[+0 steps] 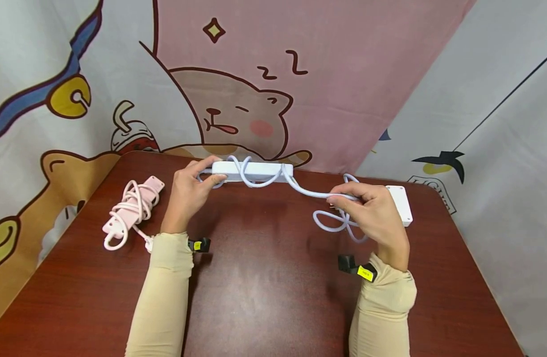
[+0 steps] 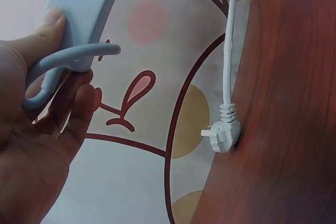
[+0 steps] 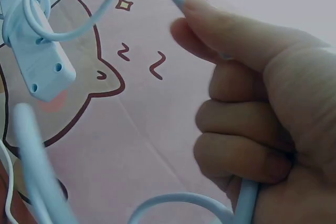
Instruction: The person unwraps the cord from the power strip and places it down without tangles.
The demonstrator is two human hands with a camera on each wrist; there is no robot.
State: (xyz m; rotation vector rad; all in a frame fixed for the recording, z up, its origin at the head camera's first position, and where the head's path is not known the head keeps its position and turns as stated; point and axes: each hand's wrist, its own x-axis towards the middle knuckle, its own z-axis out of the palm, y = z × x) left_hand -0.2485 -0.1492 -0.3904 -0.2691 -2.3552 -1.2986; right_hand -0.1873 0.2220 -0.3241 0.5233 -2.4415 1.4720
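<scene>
A pale blue-white power strip (image 1: 262, 171) is up in the air near the table's far side, with its cord (image 1: 309, 194) looped loosely around it. My left hand (image 1: 186, 193) grips the strip's left end, thumb in front, where the cord comes out. On the right, my right hand (image 1: 378, 215) holds the free length of cord between thumb and curled fingers. In the right wrist view the cord (image 3: 247, 203) also runs out below the little finger. More loops of it hang under that hand.
A pink power strip (image 1: 154, 184) wrapped in its own cord lies on the table's left side. Another white power strip (image 1: 401, 206) lies behind my right hand. The left wrist view has a white plug (image 2: 224, 136) by the table's edge. A patterned curtain (image 1: 345, 74) hangs behind the table.
</scene>
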